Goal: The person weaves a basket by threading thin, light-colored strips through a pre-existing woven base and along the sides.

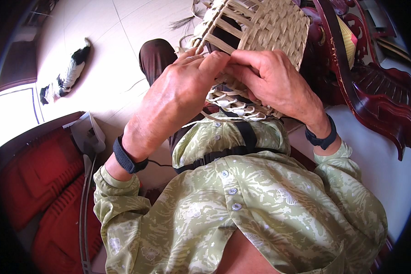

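Centrally, head view: one woven basket [278,32], straw-coloured, partly openwork, upper middle, before the person's lap. Left hand [180,80] and right hand [276,80], both against it, fingers bent, tips close together; what they pinch cannot be told. Also: black-and-white animal [68,75], lying left; carved dark-red furniture [345,75], right.

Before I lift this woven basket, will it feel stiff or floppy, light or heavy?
The woven basket is probably light for its size, being thin strips with open gaps. Its close-woven side likely stays fairly stiff, since it looks flat and dense. The loose strand near its lower edge may flop, as it curves freely.
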Action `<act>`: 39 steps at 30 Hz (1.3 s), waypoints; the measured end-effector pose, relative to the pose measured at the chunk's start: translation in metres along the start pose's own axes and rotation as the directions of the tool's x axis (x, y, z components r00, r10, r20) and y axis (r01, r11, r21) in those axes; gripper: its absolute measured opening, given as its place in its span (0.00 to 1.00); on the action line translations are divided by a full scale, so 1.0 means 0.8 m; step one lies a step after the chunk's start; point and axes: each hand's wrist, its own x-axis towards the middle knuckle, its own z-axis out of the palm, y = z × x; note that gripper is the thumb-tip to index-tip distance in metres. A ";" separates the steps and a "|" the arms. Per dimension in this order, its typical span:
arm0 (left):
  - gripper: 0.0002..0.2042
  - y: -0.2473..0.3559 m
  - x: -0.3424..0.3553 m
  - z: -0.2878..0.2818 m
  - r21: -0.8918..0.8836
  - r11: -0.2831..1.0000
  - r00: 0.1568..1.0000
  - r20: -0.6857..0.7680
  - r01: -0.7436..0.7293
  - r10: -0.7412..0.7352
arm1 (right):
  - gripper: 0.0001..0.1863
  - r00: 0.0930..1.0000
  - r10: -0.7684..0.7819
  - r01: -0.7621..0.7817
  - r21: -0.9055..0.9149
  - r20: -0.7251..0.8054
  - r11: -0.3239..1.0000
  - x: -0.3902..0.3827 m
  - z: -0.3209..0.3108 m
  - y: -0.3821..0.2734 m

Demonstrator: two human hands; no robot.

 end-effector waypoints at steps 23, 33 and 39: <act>0.30 -0.010 -0.004 0.055 0.398 0.914 0.936 -0.291 -0.072 0.200 | 0.16 0.980 -0.025 0.076 -0.257 0.196 0.963 0.030 -0.006 0.004; 0.27 0.003 -0.006 0.040 0.473 0.874 0.958 -0.180 -0.115 0.223 | 0.21 0.972 0.109 -0.131 0.095 0.208 0.987 0.021 -0.013 -0.005; 0.28 0.016 -0.009 0.028 0.502 0.855 0.980 -0.070 -0.129 0.189 | 0.23 0.960 0.182 -0.202 0.073 0.212 0.977 0.017 -0.013 -0.021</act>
